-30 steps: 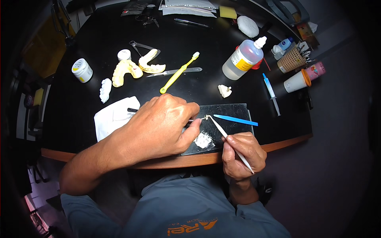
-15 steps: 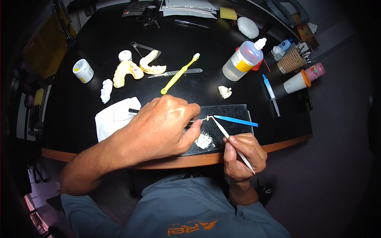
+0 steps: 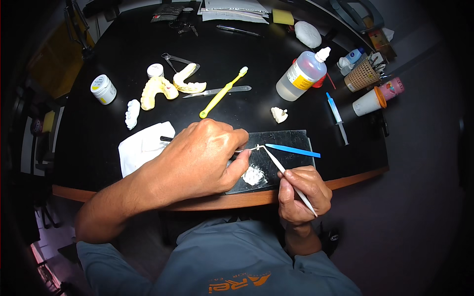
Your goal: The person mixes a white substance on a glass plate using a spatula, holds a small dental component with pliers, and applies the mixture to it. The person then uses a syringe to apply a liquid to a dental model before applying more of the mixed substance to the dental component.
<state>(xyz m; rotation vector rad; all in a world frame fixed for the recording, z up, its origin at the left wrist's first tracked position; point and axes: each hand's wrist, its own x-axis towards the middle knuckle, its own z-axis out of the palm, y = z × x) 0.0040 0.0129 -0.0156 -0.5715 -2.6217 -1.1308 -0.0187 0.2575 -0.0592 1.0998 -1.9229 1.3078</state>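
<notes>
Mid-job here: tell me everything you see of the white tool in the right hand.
The white tool is slim, pen-like and plastic-looking, with a bent tip and a tapered rear end. The right hand grips it between thumb and fingers, partly hiding its middle. It slants, tip toward the picture's upper left. The tip shows over the dark slab, near a small pale piece by the left hand; contact is too small to judge.

Mound [image 3: 254, 175] on slab [image 3: 287, 136], cloth [image 3: 140, 146] left of slab, tooth model [image 3: 279, 115] behind slab, bottle [image 3: 299, 79] beyond it
</notes>
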